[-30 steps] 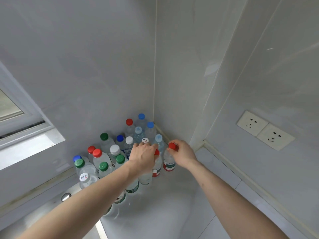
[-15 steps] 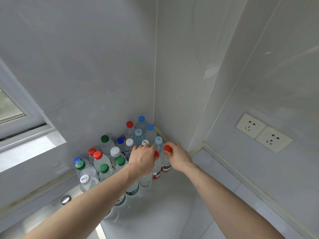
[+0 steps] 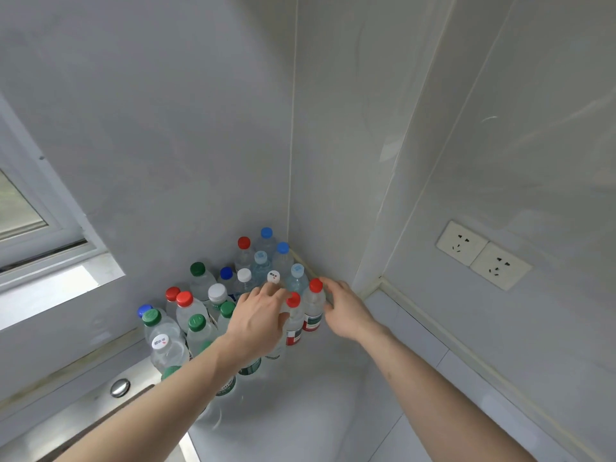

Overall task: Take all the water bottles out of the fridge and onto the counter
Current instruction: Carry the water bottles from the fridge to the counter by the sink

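Several water bottles with red, green, blue and white caps stand packed in the corner of the white counter (image 3: pixel 300 415). My left hand (image 3: pixel 260 316) lies over the top of a clear water bottle (image 3: pixel 276 352) at the front of the group. Its fingers bend over the hidden cap, and its thumb lies against a red-capped bottle (image 3: pixel 293 315). My right hand (image 3: pixel 346 310) sits just right of another red-capped bottle (image 3: pixel 314 303). Its fingers are straight and touch that bottle's side, and the cap is uncovered. No fridge is in view.
Walls close the corner behind and to the right of the bottles. Two wall sockets (image 3: pixel 483 255) sit on the right wall. A window frame (image 3: pixel 50 235) is at the left. A steel sink edge with a round metal knob (image 3: pixel 120 386) lies at the lower left.
My right hand has come off the red cap it held and now lies beside that bottle, which stands against the group. My left hand's fingers have stretched further over the bottles.
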A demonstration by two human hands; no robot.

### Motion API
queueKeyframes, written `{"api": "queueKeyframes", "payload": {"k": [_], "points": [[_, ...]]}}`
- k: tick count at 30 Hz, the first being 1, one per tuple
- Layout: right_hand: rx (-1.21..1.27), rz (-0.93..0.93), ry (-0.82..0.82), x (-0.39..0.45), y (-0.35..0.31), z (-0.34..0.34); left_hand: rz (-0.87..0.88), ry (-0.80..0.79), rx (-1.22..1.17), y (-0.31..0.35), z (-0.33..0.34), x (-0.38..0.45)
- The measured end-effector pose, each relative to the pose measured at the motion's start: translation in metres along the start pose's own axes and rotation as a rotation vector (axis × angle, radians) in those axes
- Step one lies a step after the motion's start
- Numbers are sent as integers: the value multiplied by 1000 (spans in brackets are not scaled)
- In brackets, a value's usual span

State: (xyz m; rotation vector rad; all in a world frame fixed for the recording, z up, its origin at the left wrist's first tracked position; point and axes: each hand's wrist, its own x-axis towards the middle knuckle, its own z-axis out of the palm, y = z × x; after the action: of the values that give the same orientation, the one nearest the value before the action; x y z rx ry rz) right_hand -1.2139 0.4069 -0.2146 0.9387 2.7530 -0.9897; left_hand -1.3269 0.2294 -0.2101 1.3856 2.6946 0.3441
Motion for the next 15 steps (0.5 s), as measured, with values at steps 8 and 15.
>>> {"api": "queueKeyframes", "payload": {"k": [8,15], "points": [[285,-59,36,-118,-23,34,-58,16,-121,-20,-3,-107],[245,-49,2,-183,-16,51,-94,30,-231,-28,-4,-175]]}}
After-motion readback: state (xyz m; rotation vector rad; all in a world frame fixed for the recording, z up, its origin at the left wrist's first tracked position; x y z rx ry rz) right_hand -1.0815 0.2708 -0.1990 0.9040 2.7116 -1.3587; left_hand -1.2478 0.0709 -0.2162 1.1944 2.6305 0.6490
